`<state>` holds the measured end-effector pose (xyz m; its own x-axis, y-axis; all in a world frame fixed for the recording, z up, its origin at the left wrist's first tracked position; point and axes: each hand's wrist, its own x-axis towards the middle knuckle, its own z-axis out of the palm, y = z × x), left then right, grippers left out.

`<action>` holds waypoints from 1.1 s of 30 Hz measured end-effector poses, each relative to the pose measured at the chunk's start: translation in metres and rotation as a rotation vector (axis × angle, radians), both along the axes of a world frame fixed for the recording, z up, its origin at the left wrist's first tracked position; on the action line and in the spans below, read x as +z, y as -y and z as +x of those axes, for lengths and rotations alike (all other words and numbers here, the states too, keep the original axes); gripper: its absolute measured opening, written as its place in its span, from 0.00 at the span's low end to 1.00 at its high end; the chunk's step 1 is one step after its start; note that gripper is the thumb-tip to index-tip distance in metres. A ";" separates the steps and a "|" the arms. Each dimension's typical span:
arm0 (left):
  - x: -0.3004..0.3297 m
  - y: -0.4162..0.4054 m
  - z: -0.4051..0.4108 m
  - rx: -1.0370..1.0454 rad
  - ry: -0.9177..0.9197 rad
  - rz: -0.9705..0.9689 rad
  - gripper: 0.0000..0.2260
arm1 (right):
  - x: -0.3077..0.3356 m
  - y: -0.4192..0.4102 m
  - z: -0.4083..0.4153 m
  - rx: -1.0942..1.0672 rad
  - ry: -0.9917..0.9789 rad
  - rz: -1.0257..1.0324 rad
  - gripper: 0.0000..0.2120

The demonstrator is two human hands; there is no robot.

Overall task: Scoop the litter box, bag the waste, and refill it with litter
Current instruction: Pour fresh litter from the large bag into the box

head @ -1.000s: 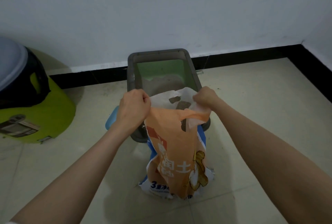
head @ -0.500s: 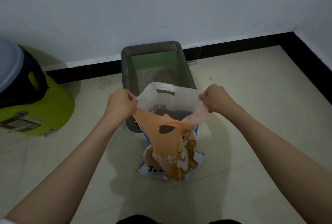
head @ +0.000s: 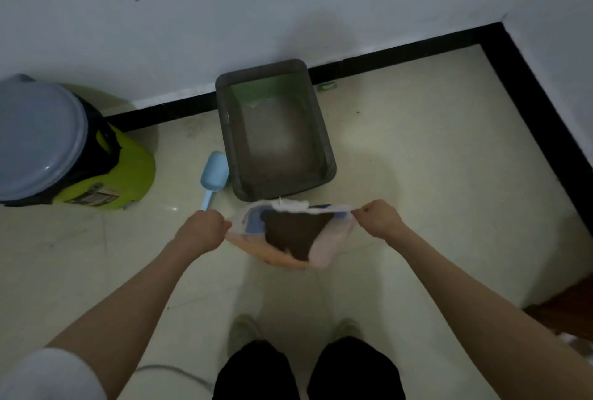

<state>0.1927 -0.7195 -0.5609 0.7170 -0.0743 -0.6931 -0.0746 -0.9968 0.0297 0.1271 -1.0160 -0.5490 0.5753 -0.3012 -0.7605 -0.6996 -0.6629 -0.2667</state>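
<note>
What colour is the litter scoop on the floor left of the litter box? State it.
Light blue: the litter scoop shows best in the head view, lying beside the grey litter box.

No readable text; the label on the green bin [head: 96, 197] is too blurred

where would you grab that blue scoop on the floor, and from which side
By its narrow handle, from the near side. The blue scoop lies flat left of the litter box, bowl toward the wall, and its handle end points back at the left hand.
</note>
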 end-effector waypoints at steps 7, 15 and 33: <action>0.065 0.025 -0.041 -0.030 -0.021 -0.023 0.18 | 0.055 0.000 -0.026 0.092 -0.091 0.003 0.20; 0.191 0.066 -0.056 -0.044 0.000 -0.152 0.17 | 0.183 0.049 -0.060 0.094 -0.042 0.018 0.24; 0.379 0.311 0.016 -0.105 0.124 -0.523 0.20 | 0.392 0.281 -0.016 -0.232 0.282 0.013 0.22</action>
<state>0.2084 -1.0306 -0.1817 0.7612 -0.4621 -0.4551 -0.2076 -0.8384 0.5040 0.1107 -1.2967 -0.1568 0.6807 -0.4393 -0.5863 -0.7285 -0.4903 -0.4784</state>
